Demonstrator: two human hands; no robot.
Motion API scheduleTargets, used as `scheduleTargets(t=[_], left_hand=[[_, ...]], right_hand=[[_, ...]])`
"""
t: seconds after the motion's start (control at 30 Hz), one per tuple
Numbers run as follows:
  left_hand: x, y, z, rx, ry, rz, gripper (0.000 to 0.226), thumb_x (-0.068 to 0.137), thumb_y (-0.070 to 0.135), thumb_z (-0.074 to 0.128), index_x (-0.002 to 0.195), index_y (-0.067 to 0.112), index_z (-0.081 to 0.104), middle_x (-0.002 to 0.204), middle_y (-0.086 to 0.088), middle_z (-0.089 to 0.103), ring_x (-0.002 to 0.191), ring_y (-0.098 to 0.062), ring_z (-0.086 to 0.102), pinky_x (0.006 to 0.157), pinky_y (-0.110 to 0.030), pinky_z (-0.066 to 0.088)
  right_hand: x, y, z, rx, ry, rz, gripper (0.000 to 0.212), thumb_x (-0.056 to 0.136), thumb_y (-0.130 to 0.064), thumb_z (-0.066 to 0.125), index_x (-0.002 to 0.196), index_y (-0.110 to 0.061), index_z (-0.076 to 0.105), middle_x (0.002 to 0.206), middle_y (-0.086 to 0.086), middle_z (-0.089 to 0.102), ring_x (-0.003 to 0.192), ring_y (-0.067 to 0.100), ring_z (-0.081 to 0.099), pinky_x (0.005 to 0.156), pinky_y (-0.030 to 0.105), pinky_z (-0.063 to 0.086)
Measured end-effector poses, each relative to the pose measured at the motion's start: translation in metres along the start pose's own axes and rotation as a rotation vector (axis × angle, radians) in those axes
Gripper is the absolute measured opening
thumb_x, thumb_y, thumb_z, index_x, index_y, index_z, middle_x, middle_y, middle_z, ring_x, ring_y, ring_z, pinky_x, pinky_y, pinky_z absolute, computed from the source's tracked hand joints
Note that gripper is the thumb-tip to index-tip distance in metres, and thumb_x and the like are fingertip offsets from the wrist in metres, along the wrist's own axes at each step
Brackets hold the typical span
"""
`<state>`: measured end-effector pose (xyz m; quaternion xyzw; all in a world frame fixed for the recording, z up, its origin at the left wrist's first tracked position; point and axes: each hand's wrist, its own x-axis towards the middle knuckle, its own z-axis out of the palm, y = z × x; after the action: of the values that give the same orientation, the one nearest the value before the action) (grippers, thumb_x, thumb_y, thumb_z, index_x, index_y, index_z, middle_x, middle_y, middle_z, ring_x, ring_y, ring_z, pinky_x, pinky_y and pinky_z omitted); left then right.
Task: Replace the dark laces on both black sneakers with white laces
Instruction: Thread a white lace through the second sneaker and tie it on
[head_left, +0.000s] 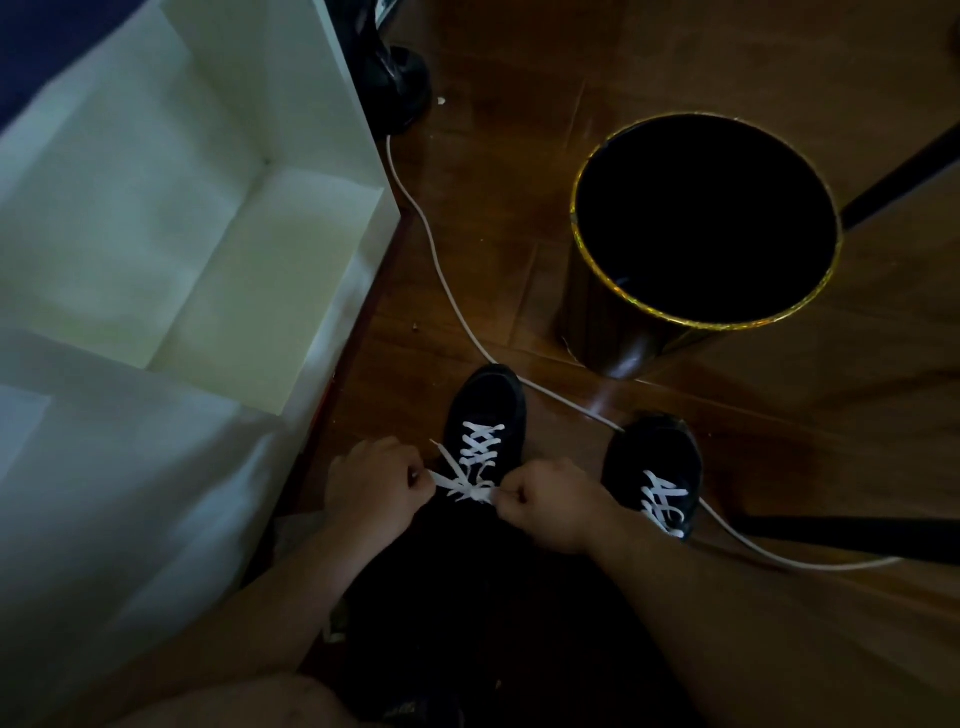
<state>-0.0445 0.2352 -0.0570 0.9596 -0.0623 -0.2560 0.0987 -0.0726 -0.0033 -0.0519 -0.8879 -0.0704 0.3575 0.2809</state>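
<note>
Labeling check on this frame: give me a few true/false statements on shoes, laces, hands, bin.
1. Both shoes, left shoe and right shoe, carry white laces. True.
2. The left hand is idle. False: it pinches the lace, as does the right hand.
3. The bin lies tipped over. False: it stands upright.
4. A white cable runs across the floor. True.

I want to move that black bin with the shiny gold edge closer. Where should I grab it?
Probably by the rim. The bin stands upright and open at the top, so reach down from above and hook your fingers over the gold rim on the side nearest the sneakers. Its wall looks smooth and wide, harder to hold.
</note>
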Motion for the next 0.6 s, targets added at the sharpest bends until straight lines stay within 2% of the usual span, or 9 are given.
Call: scheduleTargets(t=[0.07, 0.13, 0.2, 0.27, 0.4, 0.47, 0.53, 0.6], left_hand=[[-0.001, 0.002, 0.002, 0.016, -0.013, 0.023, 0.020, 0.101, 0.049, 0.049, 0.091, 0.037, 0.060, 0.092, 0.016, 0.051, 0.096, -0.011, 0.052, 0.089, -0.040, 0.046], [-0.002, 0.004, 0.004, 0.013, 0.032, 0.052, 0.017, 0.100, 0.047, 0.051, 0.089, 0.037, 0.058, 0.090, 0.016, 0.050, 0.094, -0.011, 0.052, 0.085, -0.038, 0.044], [-0.001, 0.004, 0.004, 0.022, 0.045, 0.069, 0.017, 0.100, 0.046, 0.052, 0.085, 0.037, 0.054, 0.088, 0.016, 0.049, 0.091, -0.011, 0.052, 0.083, -0.037, 0.043], [0.000, 0.005, 0.003, 0.018, 0.017, 0.073, 0.018, 0.100, 0.046, 0.052, 0.084, 0.037, 0.054, 0.088, 0.017, 0.049, 0.092, -0.010, 0.051, 0.084, -0.037, 0.043], [0.002, 0.003, 0.003, 0.029, 0.020, 0.052, 0.019, 0.100, 0.046, 0.051, 0.089, 0.034, 0.061, 0.090, 0.015, 0.050, 0.095, -0.012, 0.051, 0.085, -0.037, 0.043], [0.003, 0.003, 0.004, 0.048, 0.000, 0.044, 0.020, 0.100, 0.046, 0.051, 0.094, 0.034, 0.064, 0.092, 0.015, 0.051, 0.097, -0.012, 0.050, 0.085, -0.038, 0.043], [0.003, 0.005, 0.005, 0.050, -0.009, 0.049, 0.020, 0.101, 0.046, 0.051, 0.095, 0.033, 0.065, 0.094, 0.014, 0.053, 0.097, -0.013, 0.051, 0.085, -0.038, 0.043], [0.002, 0.005, 0.007, 0.024, -0.053, 0.056, 0.019, 0.102, 0.044, 0.052, 0.094, 0.032, 0.064, 0.093, 0.013, 0.054, 0.095, -0.013, 0.053, 0.084, -0.038, 0.045]], right_hand=[[-0.002, 0.000, -0.006, -0.239, -0.065, -0.143, 0.025, 0.096, -0.042, 0.055, 0.093, -0.021, 0.068, 0.091, -0.002, 0.054, 0.090, 0.023, 0.059, 0.068, 0.031, 0.042], [-0.002, 0.002, -0.013, -0.363, -0.054, -0.116, 0.030, 0.096, -0.047, 0.049, 0.103, -0.025, 0.068, 0.103, 0.002, 0.059, 0.097, 0.026, 0.061, 0.069, 0.032, 0.043], [0.000, 0.006, -0.020, -0.210, -0.040, 0.060, 0.040, 0.098, -0.053, 0.039, 0.092, -0.024, 0.066, 0.101, 0.004, 0.065, 0.096, 0.026, 0.063, 0.076, 0.036, 0.050], [0.001, 0.011, -0.018, -0.050, -0.067, 0.162, 0.044, 0.100, -0.054, 0.039, 0.079, -0.024, 0.062, 0.093, 0.003, 0.067, 0.094, 0.025, 0.066, 0.086, 0.039, 0.054], [-0.006, 0.010, -0.009, -0.068, -0.120, 0.186, 0.026, 0.091, -0.054, 0.055, 0.083, -0.033, 0.068, 0.090, -0.007, 0.071, 0.091, 0.018, 0.068, 0.085, 0.038, 0.058], [-0.007, 0.007, -0.012, -0.142, -0.113, 0.179, 0.020, 0.087, -0.051, 0.059, 0.091, -0.035, 0.071, 0.097, -0.007, 0.071, 0.094, 0.020, 0.067, 0.084, 0.038, 0.058], [-0.007, 0.002, -0.017, -0.340, -0.091, 0.120, 0.021, 0.091, -0.044, 0.060, 0.102, -0.032, 0.072, 0.107, -0.003, 0.068, 0.100, 0.024, 0.066, 0.083, 0.038, 0.057], [-0.011, 0.003, -0.016, -0.479, 0.027, -0.009, 0.027, 0.098, -0.042, 0.056, 0.121, -0.033, 0.067, 0.117, 0.000, 0.063, 0.106, 0.029, 0.066, 0.081, 0.038, 0.055]])
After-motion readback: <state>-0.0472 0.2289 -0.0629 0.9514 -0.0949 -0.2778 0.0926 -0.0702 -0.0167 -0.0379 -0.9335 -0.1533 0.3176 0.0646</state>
